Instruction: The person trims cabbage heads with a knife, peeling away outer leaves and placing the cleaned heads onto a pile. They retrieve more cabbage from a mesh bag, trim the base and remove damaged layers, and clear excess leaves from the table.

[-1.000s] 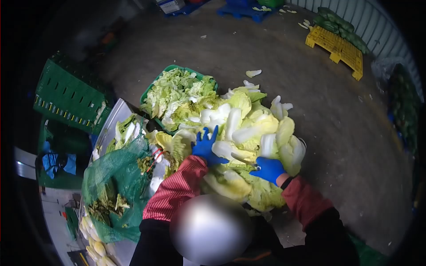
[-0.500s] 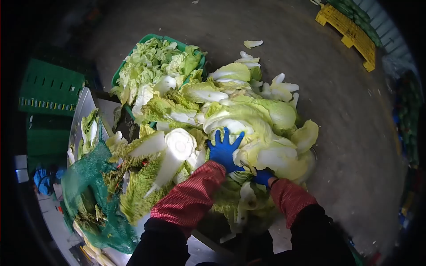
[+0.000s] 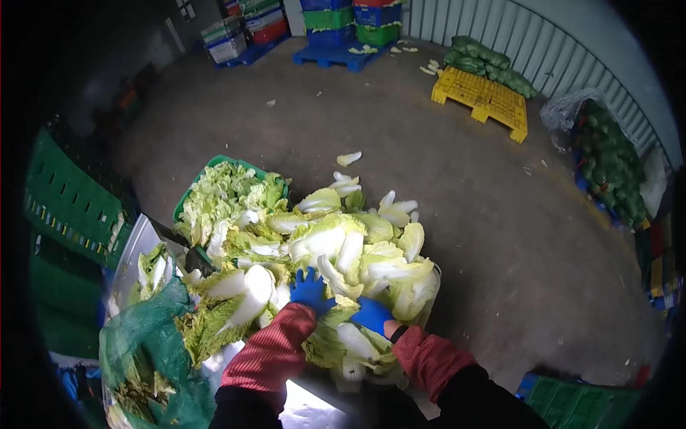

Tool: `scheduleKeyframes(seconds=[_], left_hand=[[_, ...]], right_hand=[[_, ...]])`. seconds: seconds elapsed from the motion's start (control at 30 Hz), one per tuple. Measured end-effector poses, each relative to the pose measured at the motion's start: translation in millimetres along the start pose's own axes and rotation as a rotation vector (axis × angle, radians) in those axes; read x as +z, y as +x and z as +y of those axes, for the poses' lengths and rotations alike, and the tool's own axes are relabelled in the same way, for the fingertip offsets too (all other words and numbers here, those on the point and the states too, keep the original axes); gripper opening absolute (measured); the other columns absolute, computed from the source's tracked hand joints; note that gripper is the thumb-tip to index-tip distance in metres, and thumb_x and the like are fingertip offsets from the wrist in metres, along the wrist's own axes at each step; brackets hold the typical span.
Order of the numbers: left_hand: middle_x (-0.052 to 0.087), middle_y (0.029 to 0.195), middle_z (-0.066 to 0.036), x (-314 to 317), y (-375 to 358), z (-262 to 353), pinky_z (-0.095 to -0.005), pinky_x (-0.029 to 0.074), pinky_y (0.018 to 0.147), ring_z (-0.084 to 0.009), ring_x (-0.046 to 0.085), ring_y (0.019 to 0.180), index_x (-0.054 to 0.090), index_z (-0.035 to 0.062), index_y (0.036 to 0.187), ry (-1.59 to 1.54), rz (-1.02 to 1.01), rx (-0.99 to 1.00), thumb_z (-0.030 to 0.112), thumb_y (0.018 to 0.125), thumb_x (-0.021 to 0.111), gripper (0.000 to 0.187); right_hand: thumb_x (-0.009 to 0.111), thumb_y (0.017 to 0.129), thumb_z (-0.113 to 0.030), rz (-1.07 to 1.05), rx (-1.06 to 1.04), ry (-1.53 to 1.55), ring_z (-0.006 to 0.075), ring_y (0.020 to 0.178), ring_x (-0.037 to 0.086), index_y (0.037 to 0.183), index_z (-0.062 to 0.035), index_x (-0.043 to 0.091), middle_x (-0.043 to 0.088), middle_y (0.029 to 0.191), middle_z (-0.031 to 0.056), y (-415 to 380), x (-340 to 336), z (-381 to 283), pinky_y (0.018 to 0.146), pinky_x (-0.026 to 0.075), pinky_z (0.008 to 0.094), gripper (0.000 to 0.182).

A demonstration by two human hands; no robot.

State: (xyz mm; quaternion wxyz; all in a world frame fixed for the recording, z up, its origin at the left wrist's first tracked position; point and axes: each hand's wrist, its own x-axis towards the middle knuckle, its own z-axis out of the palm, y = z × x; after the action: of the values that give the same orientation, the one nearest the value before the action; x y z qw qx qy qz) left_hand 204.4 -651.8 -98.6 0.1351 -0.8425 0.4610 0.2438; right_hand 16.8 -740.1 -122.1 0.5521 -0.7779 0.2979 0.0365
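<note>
Both hands wear blue gloves below red checked sleeves. My left hand (image 3: 309, 292) rests with fingers spread on the pile of napa cabbage leaves (image 3: 386, 268), beside a cut cabbage base (image 3: 259, 286). My right hand (image 3: 373, 314) lies against the leaves just right of it, pointing left; its fingertips are hidden among them, so its grip does not show. A pale leaf (image 3: 339, 277) stands up above and between the hands. More loose leaves (image 3: 357, 342) hang below the right hand.
A green crate (image 3: 183, 202) heaped with leaves stands at the far left of the pile. Green netting (image 3: 153, 322) lies on the metal table (image 3: 146, 236). Farther off are a yellow pallet (image 3: 480, 96), a blue pallet (image 3: 336, 56) with stacked crates, and filled net sacks (image 3: 611, 164).
The camera view has tilted up, showing more floor and the wall. My hands have come closer together, and the large leaf mass under them has shifted and opened out.
</note>
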Motion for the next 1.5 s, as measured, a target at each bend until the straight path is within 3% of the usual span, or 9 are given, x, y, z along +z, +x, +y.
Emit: scheduleKeyframes(seconds=[0.23, 0.37, 0.5, 0.8, 1.03, 1.3, 1.4, 1.43, 1.5], left_hand=[[0.054, 0.129, -0.023, 15, -169, -43, -0.0459, 0.039, 0.103, -0.0425, 0.05, 0.12, 0.046, 0.0195, 0.139, -0.572, 0.354, 0.269, 0.047, 0.081, 0.067, 0.068], [0.06, 0.118, -0.023, 41, -271, -96, -0.0472, 0.042, 0.098, -0.0416, 0.053, 0.113, 0.05, 0.0122, 0.136, -0.621, 0.695, 0.161, 0.036, 0.084, 0.064, 0.058], [0.06, 0.116, -0.021, 70, -361, -163, -0.0458, 0.044, 0.095, -0.0392, 0.054, 0.108, 0.053, 0.0122, 0.132, -0.604, 0.906, -0.073, 0.03, 0.083, 0.065, 0.054], [0.059, 0.122, -0.016, 140, -526, -282, -0.0409, 0.042, 0.099, -0.033, 0.054, 0.115, 0.056, 0.0121, 0.13, -0.671, 1.034, -0.385, 0.024, 0.084, 0.067, 0.048], [0.064, 0.119, -0.013, 220, -550, -454, -0.0318, 0.044, 0.097, -0.0192, 0.059, 0.111, 0.057, 0.0034, 0.128, -1.496, 1.29, -0.518, 0.016, 0.09, 0.063, 0.041], [0.044, 0.144, -0.01, 275, -465, -637, -0.0441, 0.036, 0.101, -0.0264, 0.044, 0.129, 0.04, 0.006, 0.143, -1.738, 0.877, -0.717, 0.056, 0.09, 0.051, 0.074], [0.043, 0.143, -0.017, 213, -464, -597, -0.0434, 0.036, 0.101, -0.0318, 0.044, 0.128, 0.04, -0.0011, 0.141, -1.837, 0.774, -0.862, 0.06, 0.087, 0.055, 0.083], [0.06, 0.117, -0.019, 233, -442, -596, -0.0409, 0.043, 0.088, -0.032, 0.057, 0.105, 0.051, -0.0112, 0.124, -1.553, 0.996, -0.819, 0.066, 0.083, 0.055, 0.087], [0.061, 0.116, -0.02, 214, -452, -579, -0.0409, 0.043, 0.088, -0.0319, 0.058, 0.102, 0.052, -0.0118, 0.123, -1.825, 0.917, -0.727, 0.065, 0.084, 0.055, 0.086]], right_hand=[[0.072, 0.074, -0.04, -0.097, 0.132, -0.497, 0.0354, 0.109, 0.059, 0.126, -0.0051, 0.053, 0.06, 0.119, 0.0211, -41, -21, 22, 0.092, 0.047, 0.0422, 0.066], [0.074, 0.074, -0.015, 0.112, -0.077, -0.133, 0.022, 0.086, 0.06, 0.108, -0.0061, 0.052, 0.06, 0.103, 0.0103, -76, -25, 38, 0.073, 0.052, 0.0365, 0.042], [0.061, 0.082, -0.005, -0.099, 0.059, 0.375, 0.0132, 0.068, 0.056, 0.105, -0.0086, 0.05, 0.052, 0.088, 0.0038, -132, -4, -57, 0.054, 0.05, 0.0279, 0.026], [0.049, 0.096, -0.017, -0.404, -0.197, 0.342, 0.0082, 0.062, 0.055, 0.123, -0.0103, 0.054, 0.057, 0.075, 0.001, -170, 235, -239, 0.056, 0.049, 0.0238, 0.028], [0.059, 0.095, -0.025, -0.583, -0.045, 0.282, 0.0033, 0.056, 0.051, 0.118, -0.0144, 0.059, 0.054, 0.071, -0.0042, -160, 425, -313, 0.046, 0.041, 0.0187, 0.026], [0.058, 0.092, -0.045, -0.445, -0.366, 0.02, 0.0142, 0.067, 0.058, 0.113, -0.0067, 0.059, 0.057, 0.074, 0.0056, -92, 510, -409, 0.056, 0.048, 0.0307, 0.044], [0.057, 0.09, -0.051, -0.329, -0.553, -0.123, 0.0292, 0.073, 0.063, 0.108, -0.0024, 0.057, 0.063, 0.081, 0.0178, -37, 541, -415, 0.068, 0.05, 0.0391, 0.052], [0.057, 0.09, -0.052, -0.355, -0.498, -0.092, 0.0313, 0.075, 0.063, 0.108, -0.0019, 0.057, 0.064, 0.083, 0.0192, -30, 545, -426, 0.07, 0.05, 0.0398, 0.053], [0.057, 0.089, -0.053, -0.402, -0.374, -0.016, 0.0354, 0.079, 0.064, 0.107, -0.0009, 0.057, 0.065, 0.086, 0.022, -19, 550, -444, 0.075, 0.05, 0.0412, 0.055]])
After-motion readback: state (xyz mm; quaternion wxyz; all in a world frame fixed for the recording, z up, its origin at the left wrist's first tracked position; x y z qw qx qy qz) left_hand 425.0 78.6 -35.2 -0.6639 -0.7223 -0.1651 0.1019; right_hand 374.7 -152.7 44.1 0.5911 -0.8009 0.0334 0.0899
